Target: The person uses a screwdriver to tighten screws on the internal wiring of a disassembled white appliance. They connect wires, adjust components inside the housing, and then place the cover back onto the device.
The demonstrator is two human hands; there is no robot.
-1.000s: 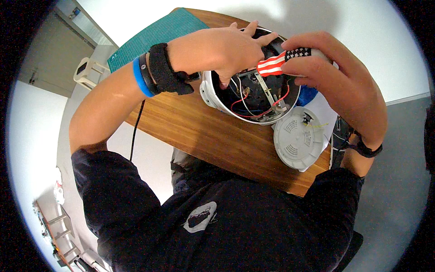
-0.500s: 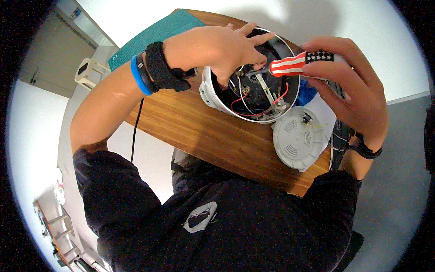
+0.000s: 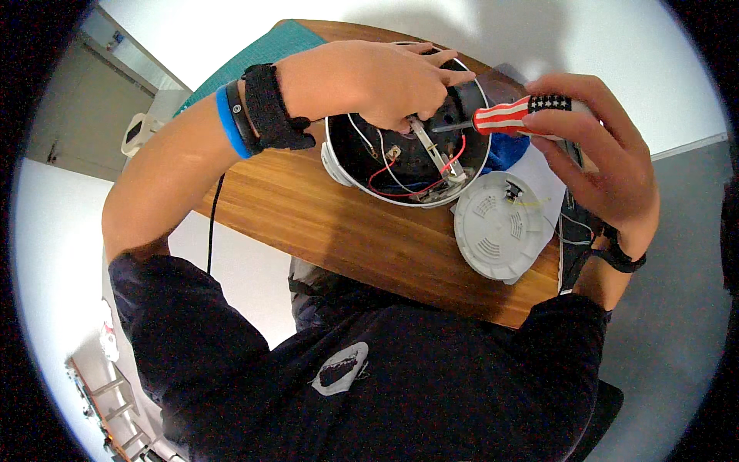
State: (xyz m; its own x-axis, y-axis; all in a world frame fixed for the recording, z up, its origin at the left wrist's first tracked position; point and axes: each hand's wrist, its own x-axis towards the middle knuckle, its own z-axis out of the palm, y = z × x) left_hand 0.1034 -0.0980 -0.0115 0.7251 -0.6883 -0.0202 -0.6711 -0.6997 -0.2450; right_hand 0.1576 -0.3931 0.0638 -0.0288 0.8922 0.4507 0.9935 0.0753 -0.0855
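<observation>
A round white appliance housing (image 3: 331, 163) stands with its open side up, showing a black inside with red and white wires. Across the inside runs a narrow pale metal strip (image 3: 431, 148). My left hand (image 3: 408, 83) reaches over the far rim; its thumb and a fingertip close at the strip's upper end, partly hidden, while the other fingers stretch out. My right hand (image 3: 596, 135) grips a screwdriver (image 3: 504, 117) by its red, white and black star-and-stripe handle. Its shaft points left into the housing, and the tip is beside the strip; contact cannot be told.
A round white vented cover (image 3: 493, 231) lies at the housing's near right, on white paper (image 3: 545, 181). Blue material (image 3: 508, 152) is behind it. A green cutting mat (image 3: 265, 58) covers the far left of the wooden table (image 3: 308, 215). A black cable (image 3: 215, 212) hangs at the left edge.
My left thumb and fingertip have come together at the strip's upper end. The screwdriver has shifted right relative to the housing. The whole view has moved slightly, too.
</observation>
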